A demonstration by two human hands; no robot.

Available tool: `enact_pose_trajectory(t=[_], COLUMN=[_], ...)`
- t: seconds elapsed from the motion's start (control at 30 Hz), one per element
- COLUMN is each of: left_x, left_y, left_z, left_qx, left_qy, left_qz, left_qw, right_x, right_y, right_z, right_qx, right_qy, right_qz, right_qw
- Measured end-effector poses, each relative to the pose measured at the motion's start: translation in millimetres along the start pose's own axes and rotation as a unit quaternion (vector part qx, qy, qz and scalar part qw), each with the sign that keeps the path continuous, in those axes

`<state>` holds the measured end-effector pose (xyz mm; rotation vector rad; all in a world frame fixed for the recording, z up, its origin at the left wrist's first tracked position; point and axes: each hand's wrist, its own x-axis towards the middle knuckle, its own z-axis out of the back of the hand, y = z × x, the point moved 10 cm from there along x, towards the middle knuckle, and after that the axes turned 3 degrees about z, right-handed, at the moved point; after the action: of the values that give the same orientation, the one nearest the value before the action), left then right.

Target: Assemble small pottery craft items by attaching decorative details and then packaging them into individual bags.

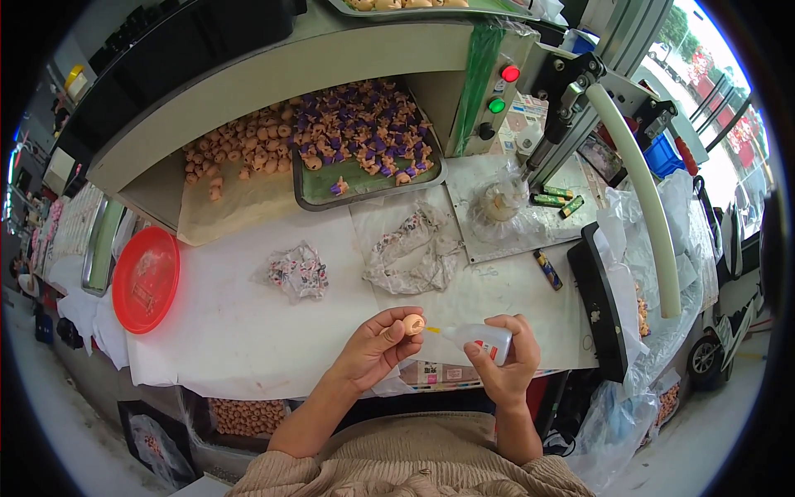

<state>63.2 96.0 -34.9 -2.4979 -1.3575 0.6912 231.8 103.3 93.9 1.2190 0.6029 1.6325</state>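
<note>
Peach-coloured and small, a round toy part sits pinched at the fingertips of the left hand, while the right hand wraps a small white squeeze bottle whose fine nozzle points at the part, almost touching it. Both grips are closed on their things, held just above the near edge of the white-covered surface. To do this well, I judge the part should stay steady and turned so its target spot faces the nozzle, with only a gentle squeeze so nothing runs onto the fingers. Whether the tip actually touches the part, and what face of the part is turned toward it, is too small to tell. Farther off lie crumpled plastic bags, a red round lid, and a tray of peach and purple pieces under a shelf; the shelf's upper tray is cut off
</note>
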Motion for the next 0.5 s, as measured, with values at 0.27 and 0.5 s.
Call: enact_pose_trajectory(t=[0.27,0.5], left_x=[-1.0,-2.9], left_y=[0.1,-1.4], left_z=[2.4,0.6], left_qx=[0.001,-0.006], left_qy=[0.001,0.007], left_qz=[0.002,-0.002], left_qw=[1.0,1.0], right_x=[-1.4,-2.5], right_y=[0.4,3.1], right_z=[1.4,0.5], right_qx=[-0.007,0.001], right_qy=[-0.006,-0.001], right_qz=[0.001,0.004], right_qw=[1.0,1.0])
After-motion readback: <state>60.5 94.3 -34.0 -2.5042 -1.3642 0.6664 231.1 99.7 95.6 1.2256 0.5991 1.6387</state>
